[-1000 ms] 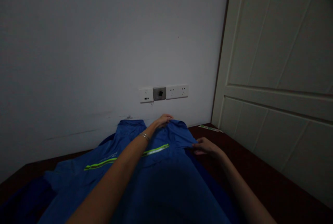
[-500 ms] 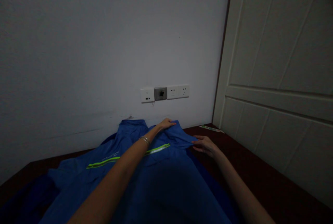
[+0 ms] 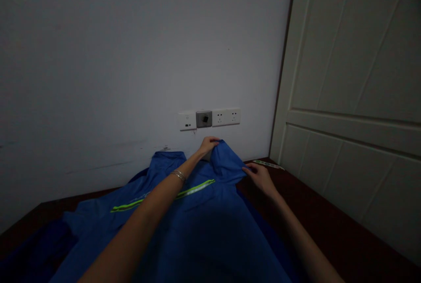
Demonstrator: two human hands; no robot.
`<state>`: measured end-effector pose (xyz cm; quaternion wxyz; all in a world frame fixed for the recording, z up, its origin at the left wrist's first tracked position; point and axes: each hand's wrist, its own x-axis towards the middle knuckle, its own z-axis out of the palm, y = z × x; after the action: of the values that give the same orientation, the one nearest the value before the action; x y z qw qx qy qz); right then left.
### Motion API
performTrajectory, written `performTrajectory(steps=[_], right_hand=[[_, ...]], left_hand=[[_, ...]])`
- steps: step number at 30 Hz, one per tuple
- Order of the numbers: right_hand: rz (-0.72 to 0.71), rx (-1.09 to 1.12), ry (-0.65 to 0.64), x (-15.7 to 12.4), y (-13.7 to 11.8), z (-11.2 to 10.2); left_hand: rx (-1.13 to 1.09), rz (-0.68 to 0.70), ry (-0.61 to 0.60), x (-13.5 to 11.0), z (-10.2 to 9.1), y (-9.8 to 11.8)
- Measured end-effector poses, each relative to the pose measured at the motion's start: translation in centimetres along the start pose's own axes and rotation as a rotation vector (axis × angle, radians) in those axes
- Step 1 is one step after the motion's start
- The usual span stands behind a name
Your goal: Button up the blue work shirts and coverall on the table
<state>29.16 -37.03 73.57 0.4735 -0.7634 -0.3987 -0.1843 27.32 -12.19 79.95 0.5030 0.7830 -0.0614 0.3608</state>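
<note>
A blue work jacket (image 3: 184, 226) with a yellow-green reflective stripe (image 3: 154, 197) lies spread on a dark wooden table (image 3: 332, 230). My left hand (image 3: 208, 145), a bracelet on its wrist, is closed on the jacket's far edge near the collar and holds that fold lifted off the table. My right hand (image 3: 259, 177) pinches the same raised fold at its right corner.
A white wall stands right behind the table with a row of sockets and a grey switch (image 3: 209, 119). A pale panelled door (image 3: 355, 98) closes off the right side. A small printed strip (image 3: 268, 164) lies on the table by the door.
Both hands have lifted the jacket's far right fold upward and slightly toward the wall. My right hand moved up along the edge.
</note>
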Motion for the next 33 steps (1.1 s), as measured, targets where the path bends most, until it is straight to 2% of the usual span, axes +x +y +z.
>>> performTrajectory(steps=[3, 7, 10, 12, 17, 23, 26, 28, 30, 33], right_hand=[[0.020, -0.023, -0.095, 0.0, 0.0, -0.3], [0.122, 0.026, -0.201, -0.1, 0.7, -0.1], [0.142, 0.025, -0.213, -0.2, 0.9, 0.1], [0.126, 0.015, -0.206, -0.4, 0.7, 0.3], [0.105, 0.044, -0.183, -0.6, 0.5, 0.6], [0.177, 0.186, -0.241, -0.3, 1.0, 0.5], [0.250, 0.317, -0.283, 0.1, 1.4, 0.3], [0.331, 0.369, -0.257, 0.2, 1.9, 0.2], [0.416, 0.372, -0.233, 0.1, 2.6, 0.0], [0.524, 0.346, -0.328, -0.6, 3.9, -0.3]], left_hand=[[0.047, 0.045, -0.050, -0.7, -1.0, -0.2], [0.410, 0.269, -0.257, -1.9, -2.5, -0.4], [0.547, 0.365, -0.303, -2.5, -3.3, -0.5], [0.479, 0.347, -0.287, -2.6, -3.6, -0.9], [0.109, 0.123, -0.274, -2.7, -4.0, -2.7], [0.077, 0.061, -0.179, -2.9, -4.3, -3.5], [0.097, 0.048, -0.089, -2.5, -3.7, -2.8], [0.123, 0.035, -0.018, -2.0, -2.6, -2.2], [0.149, 0.012, 0.032, -1.7, -0.9, -1.8], [0.166, -0.036, 0.043, -1.8, 2.6, -1.7]])
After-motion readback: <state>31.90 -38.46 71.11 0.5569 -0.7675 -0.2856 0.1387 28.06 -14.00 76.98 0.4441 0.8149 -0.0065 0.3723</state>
